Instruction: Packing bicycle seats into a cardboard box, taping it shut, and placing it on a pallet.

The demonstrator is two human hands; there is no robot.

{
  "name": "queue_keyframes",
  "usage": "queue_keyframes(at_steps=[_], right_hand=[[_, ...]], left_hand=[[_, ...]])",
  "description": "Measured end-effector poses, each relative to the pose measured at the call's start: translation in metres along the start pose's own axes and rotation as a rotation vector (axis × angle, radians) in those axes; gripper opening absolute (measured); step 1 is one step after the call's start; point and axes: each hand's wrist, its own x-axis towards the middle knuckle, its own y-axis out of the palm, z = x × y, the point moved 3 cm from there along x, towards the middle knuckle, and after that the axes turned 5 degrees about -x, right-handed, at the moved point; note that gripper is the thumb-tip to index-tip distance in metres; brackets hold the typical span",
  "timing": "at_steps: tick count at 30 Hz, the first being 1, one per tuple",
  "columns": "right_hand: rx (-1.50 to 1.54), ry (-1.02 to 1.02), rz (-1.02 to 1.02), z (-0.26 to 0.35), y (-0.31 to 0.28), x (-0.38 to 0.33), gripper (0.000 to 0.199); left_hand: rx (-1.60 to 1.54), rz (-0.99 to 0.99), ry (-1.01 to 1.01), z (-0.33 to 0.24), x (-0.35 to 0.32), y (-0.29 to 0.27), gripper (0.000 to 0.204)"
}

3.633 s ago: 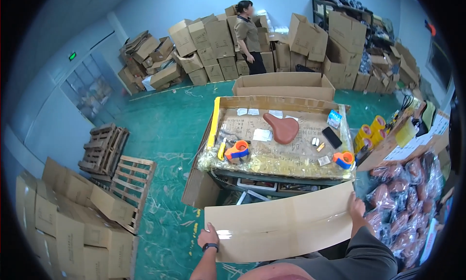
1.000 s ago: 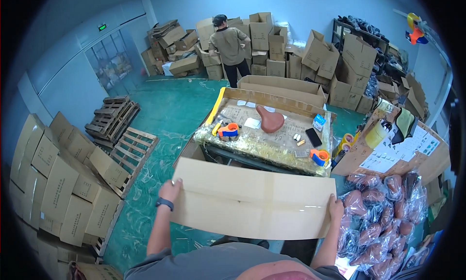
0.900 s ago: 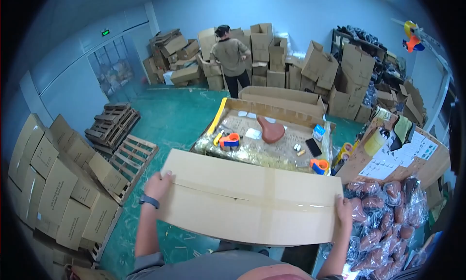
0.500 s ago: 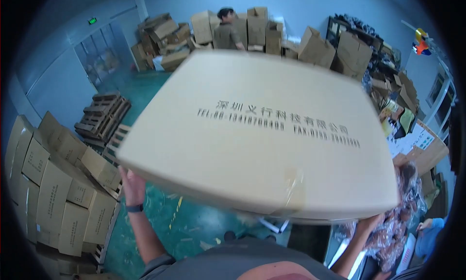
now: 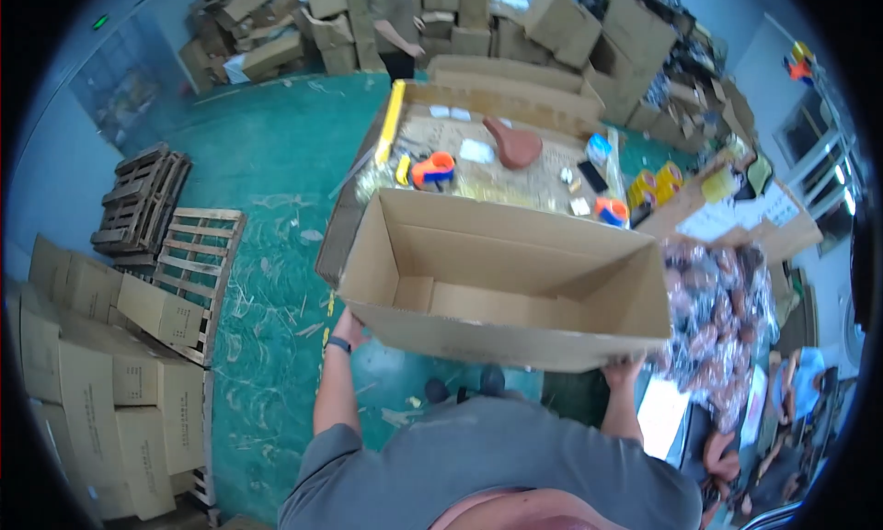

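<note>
An open-topped cardboard box (image 5: 515,296) is held in front of me, its mouth facing up and its visible inside bare. My left hand (image 5: 349,331) grips the lower left corner, with some fingers hidden beneath it. At the lower right, my right hand (image 5: 624,370) holds the near edge, fingers curled against the cardboard. Just beyond the box is a cardboard-topped work surface (image 5: 460,136). On it lie a brown bicycle saddle (image 5: 515,146), an orange-and-blue tape dispenser (image 5: 433,169), a second tape dispenser (image 5: 611,210) and a dark phone-like object (image 5: 592,176).
Plastic-wrapped saddles (image 5: 713,328) are heaped to my right, near a person in blue (image 5: 808,383). Wooden pallets (image 5: 198,263) and stacked cartons (image 5: 138,420) line the left. Another person (image 5: 391,20) stands at the back before piled boxes. Yellow tape rolls (image 5: 655,185) sit beyond the right corner.
The box has turned from showing me a closed printed face to showing its open top. It has come lower and closer to the work surface. Both hands still hold it.
</note>
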Motion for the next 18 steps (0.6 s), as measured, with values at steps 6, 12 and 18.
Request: queue_keyframes(at_steps=[6, 12, 18], right_hand=[[-0.153, -0.023, 0.100, -0.020, 0.053, -0.019, 0.115], [-0.515, 0.116, 0.371, -0.005, 0.110, 0.018, 0.061], [-1.325, 0.152, 0.768, 0.079, 0.163, 0.059, 0.049]], left_hand=[[0.026, -0.081, -0.152, 0.042, 0.027, 0.086, 0.103], [-0.057, -0.004, 0.133, 0.086, 0.094, 0.152, 0.071], [-0.181, -0.250, 0.165, 0.089, 0.130, 0.209, 0.064]])
